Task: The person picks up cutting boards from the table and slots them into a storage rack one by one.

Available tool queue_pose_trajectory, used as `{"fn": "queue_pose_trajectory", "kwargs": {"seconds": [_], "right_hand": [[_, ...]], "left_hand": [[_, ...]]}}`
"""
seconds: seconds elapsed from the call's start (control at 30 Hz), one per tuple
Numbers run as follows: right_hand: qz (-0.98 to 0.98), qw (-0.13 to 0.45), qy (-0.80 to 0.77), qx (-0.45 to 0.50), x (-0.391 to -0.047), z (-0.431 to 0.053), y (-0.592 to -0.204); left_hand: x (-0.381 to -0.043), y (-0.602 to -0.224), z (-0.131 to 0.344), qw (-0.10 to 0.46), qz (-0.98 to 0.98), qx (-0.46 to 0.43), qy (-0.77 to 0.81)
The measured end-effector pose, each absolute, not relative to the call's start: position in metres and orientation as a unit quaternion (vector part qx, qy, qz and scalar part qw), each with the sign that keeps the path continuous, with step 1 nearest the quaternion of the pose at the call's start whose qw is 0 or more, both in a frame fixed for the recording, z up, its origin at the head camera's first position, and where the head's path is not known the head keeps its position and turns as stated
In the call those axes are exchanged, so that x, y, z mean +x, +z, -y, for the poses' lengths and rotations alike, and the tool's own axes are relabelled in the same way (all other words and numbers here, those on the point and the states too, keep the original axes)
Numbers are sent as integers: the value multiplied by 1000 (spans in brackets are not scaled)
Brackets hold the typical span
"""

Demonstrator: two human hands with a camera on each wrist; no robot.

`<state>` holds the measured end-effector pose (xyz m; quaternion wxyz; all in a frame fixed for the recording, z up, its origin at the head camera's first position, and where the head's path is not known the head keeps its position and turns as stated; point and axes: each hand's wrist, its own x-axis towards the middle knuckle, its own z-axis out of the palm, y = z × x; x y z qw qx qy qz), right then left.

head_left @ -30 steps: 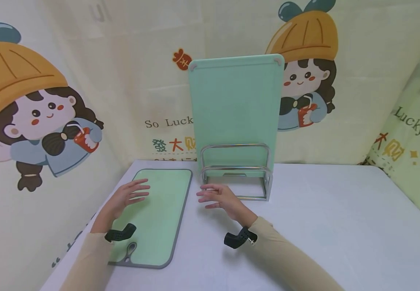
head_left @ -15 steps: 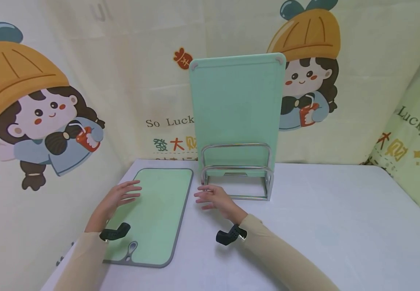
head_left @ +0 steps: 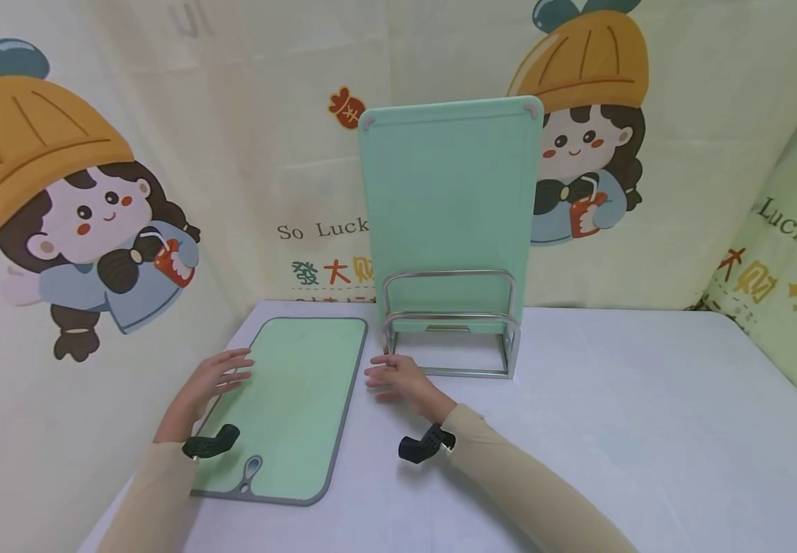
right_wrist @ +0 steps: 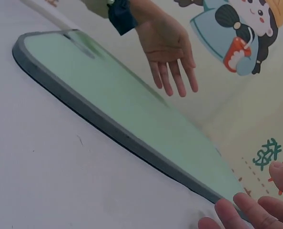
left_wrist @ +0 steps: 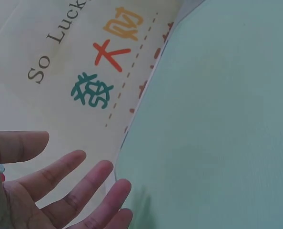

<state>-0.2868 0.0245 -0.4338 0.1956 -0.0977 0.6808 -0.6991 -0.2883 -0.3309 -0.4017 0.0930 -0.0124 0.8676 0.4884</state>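
A white table [head_left: 647,415] is stretching across the foreground; the left hand [head_left: 210,382] is hovering over a cutting board's [head_left: 295,399] left edge, the right hand [head_left: 405,379] beyond its right edge, both released, fingers relaxed; the board is lying flat, showing pale green within a grey rim. Farther back, a mint board [head_left: 450,192] is standing nearly upright in a metal rack [head_left: 450,316]; a cartoon-printed cream cloth [head_left: 281,153] is hanging behind.

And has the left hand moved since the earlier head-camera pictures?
Yes. The left hand has shifted left, judged against the flat cutting board in the head view: its fingertips now show nearer that board's left edge.
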Motion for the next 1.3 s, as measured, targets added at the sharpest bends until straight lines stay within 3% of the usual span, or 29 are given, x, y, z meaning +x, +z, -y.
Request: {"fn": "queue_pose_trajectory", "kwargs": {"seconds": [0.87,1.3], "right_hand": [[-659,215,-721,-15,-286,7,-429],[-618,257,-743,33,-289,14,-423]], "left_hand": [[-293,-418,356,105,-866,-79,482],[-308,-415,352,121,-879,-146,438]]}}
